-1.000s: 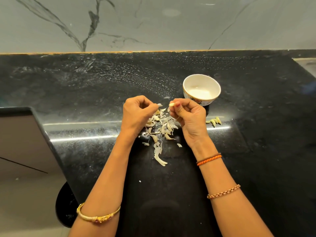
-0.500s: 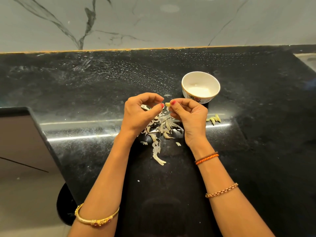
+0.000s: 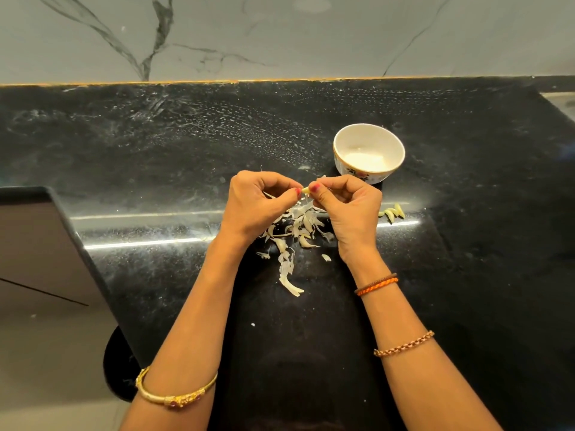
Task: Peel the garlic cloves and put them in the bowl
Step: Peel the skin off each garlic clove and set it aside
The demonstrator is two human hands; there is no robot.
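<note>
Single head view, looking forward-down, close over black counter [image 3: 466, 275] toward wall.

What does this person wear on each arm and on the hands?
Both forearms are bare, no sleeves. The left arm has one gold bangle; the right has an orange-and-brown braided wrist cord and a copper-coloured chain bracelet. Both hands have red-painted nails.

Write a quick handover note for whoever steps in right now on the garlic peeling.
Left hand and right hand both pinch one garlic clove above the pile of skins.
Bowl stands just beyond the right hand; its contents can't be made out.
A few cloves lie right of the right hand, beside the bowl.
Left: finish this clove, then get all cloves into the bowl.
</note>
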